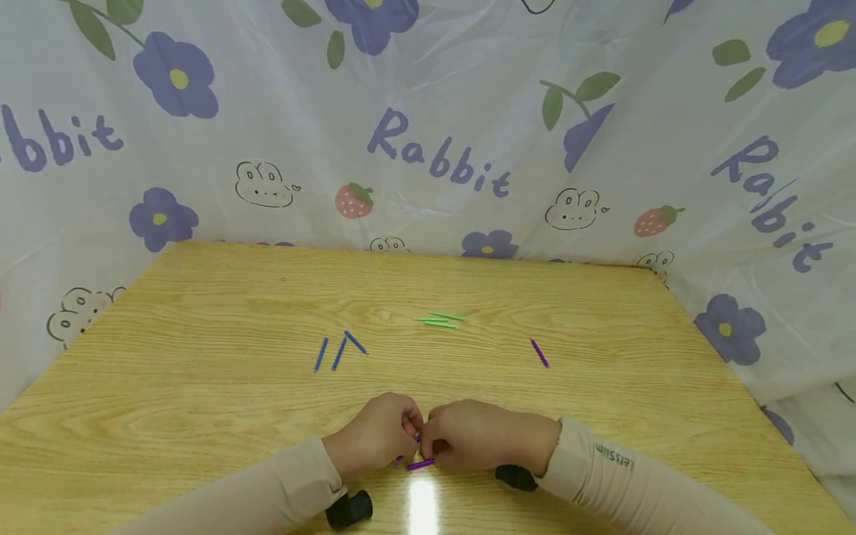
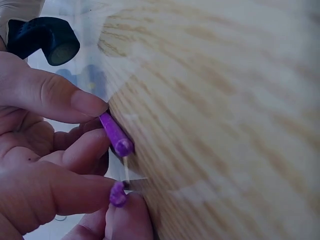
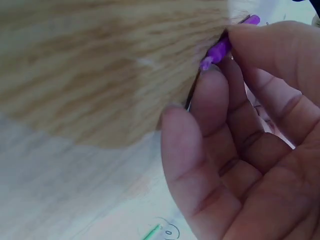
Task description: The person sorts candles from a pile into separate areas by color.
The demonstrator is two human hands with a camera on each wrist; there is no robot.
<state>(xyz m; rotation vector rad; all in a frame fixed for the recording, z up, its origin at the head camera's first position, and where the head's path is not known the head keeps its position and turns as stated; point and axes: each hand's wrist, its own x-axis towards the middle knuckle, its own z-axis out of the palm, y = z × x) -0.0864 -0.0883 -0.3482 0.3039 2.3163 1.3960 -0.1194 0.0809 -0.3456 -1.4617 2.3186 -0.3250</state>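
Observation:
Both hands meet low over the near middle of the table. My right hand [image 1: 478, 431] pinches a thin purple stick [image 3: 218, 51] between thumb and fingertips; its pale pointed tip shows in the right wrist view. Right beside it, my left hand [image 1: 377, 438] pinches another purple piece; only its small end [image 2: 118, 194] shows, between thumb and finger, in the left wrist view. The head view shows a purple stick [image 1: 420, 465] under the right fingertips, close over the wood. Fingers hide much of both pieces.
On the wooden table [image 1: 200, 401], several blue sticks [image 1: 339, 354] lie left of centre and several green sticks [image 1: 441, 324] farther back. One purple stick [image 1: 539, 353] lies to the right. A patterned white curtain [image 1: 428, 96] hangs behind the table. Each wrist wears a black camera [image 1: 349, 510].

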